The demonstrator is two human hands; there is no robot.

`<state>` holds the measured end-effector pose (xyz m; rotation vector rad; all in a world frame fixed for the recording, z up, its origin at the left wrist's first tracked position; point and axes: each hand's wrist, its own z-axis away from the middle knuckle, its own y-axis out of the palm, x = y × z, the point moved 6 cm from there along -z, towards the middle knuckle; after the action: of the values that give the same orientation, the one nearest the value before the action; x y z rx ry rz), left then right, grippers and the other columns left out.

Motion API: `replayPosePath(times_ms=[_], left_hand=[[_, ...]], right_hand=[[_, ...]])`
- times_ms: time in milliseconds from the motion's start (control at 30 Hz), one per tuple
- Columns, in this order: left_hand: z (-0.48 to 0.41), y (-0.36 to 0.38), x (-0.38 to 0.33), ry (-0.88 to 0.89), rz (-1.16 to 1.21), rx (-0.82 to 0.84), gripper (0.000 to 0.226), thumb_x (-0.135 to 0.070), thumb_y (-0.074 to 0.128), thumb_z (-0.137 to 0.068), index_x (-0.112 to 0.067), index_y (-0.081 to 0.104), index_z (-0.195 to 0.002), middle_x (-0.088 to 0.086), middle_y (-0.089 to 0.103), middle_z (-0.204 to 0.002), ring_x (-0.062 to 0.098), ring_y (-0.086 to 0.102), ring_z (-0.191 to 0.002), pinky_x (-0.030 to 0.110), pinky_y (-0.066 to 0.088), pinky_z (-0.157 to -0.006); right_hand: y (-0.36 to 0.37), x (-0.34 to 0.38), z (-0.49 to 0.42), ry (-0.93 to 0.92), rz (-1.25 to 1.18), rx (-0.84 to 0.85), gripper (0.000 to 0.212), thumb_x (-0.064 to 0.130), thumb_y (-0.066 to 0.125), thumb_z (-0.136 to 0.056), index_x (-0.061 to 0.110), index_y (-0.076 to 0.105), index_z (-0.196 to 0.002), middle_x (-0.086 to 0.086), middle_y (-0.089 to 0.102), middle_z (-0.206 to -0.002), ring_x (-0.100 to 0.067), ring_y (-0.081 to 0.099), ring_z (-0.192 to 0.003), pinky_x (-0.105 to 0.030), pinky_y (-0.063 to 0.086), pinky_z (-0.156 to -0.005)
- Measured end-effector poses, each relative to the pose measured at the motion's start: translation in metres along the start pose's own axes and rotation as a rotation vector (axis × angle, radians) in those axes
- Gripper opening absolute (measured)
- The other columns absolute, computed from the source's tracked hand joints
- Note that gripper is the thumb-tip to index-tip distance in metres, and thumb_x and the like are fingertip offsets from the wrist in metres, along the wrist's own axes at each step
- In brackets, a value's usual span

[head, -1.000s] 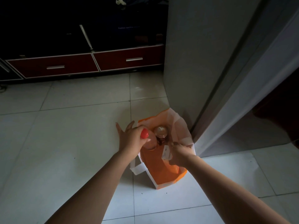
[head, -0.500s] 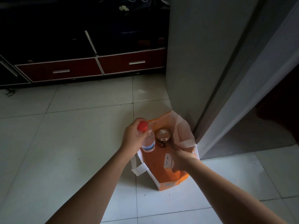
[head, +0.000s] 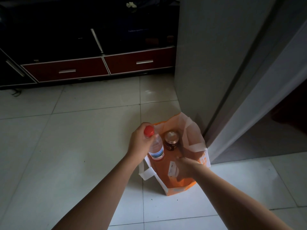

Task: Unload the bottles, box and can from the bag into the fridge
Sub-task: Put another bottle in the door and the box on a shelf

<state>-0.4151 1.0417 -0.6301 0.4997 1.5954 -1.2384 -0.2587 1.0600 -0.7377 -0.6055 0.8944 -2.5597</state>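
left hand (head: 139, 141) fingers clamped on the water bottle (head: 157, 149) neck, half out the orange bag (head: 196, 138), right hand (head: 186, 168) pinching its rim. next: lift clear, over to fridge (head: 216, 63).

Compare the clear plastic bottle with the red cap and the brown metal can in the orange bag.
The clear plastic bottle is see-through with a red cap; the brown metal can is opaque with a shiny top. The left hand grips the bottle; the can sits untouched. Both are within the orange bag.

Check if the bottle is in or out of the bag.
Mostly out: left hand holds the bottle by its cap above the bag mouth; base clearance unclear.
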Motion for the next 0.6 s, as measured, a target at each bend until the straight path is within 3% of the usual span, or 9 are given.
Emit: replayPosePath(times_ms=[67,200,367,533,600], left_hand=[[-0.001,-0.001,0.002,-0.004,-0.003,-0.018,0.022,-0.005,0.069,-0.076,-0.013,0.057,-0.092,-0.002,0.059,-0.085,0.014,0.054,-0.078,0.010,0.040,-0.065],[0.000,0.002,0.003,0.009,-0.016,0.014,0.022,-0.005,0.067,-0.078,-0.015,0.053,-0.091,-0.003,0.057,-0.084,0.010,0.052,-0.075,0.002,0.036,-0.061],[0.004,0.009,0.004,0.007,0.030,0.041,0.022,-0.003,0.067,-0.077,-0.014,0.052,-0.090,-0.005,0.058,-0.083,0.006,0.054,-0.075,0.006,0.040,-0.065],[0.006,0.001,-0.004,0.013,0.084,-0.018,0.021,0.001,0.065,-0.077,-0.012,0.053,-0.087,-0.008,0.060,-0.080,-0.006,0.055,-0.070,0.002,0.039,-0.064],[0.008,-0.008,-0.015,0.001,0.074,-0.056,0.020,0.001,0.065,-0.076,-0.010,0.053,-0.088,-0.006,0.059,-0.078,0.000,0.054,-0.071,0.004,0.039,-0.062]], right_hand=[[0.002,-0.001,-0.004,-0.014,-0.027,0.009,0.084,0.022,0.076,-0.071,0.014,0.025,-0.139,-0.008,0.049,-0.136,-0.027,0.048,-0.124,-0.037,0.044,-0.100],[0.008,-0.001,-0.008,-0.020,-0.025,0.034,0.082,0.018,0.075,-0.073,0.016,0.026,-0.138,-0.008,0.048,-0.136,-0.028,0.047,-0.125,-0.037,0.044,-0.100],[0.010,0.000,-0.008,-0.042,-0.037,0.035,0.078,0.018,0.074,-0.073,0.012,0.027,-0.135,-0.011,0.050,-0.133,-0.028,0.049,-0.122,-0.037,0.046,-0.096],[-0.005,0.003,0.002,-0.084,-0.142,-0.099,0.083,0.022,0.073,-0.071,0.015,0.023,-0.137,-0.010,0.049,-0.132,-0.029,0.050,-0.120,-0.037,0.047,-0.096],[-0.020,0.008,0.017,-0.103,-0.196,-0.182,0.081,0.021,0.070,-0.071,0.017,0.023,-0.137,-0.012,0.048,-0.132,-0.029,0.049,-0.119,-0.036,0.046,-0.097]])
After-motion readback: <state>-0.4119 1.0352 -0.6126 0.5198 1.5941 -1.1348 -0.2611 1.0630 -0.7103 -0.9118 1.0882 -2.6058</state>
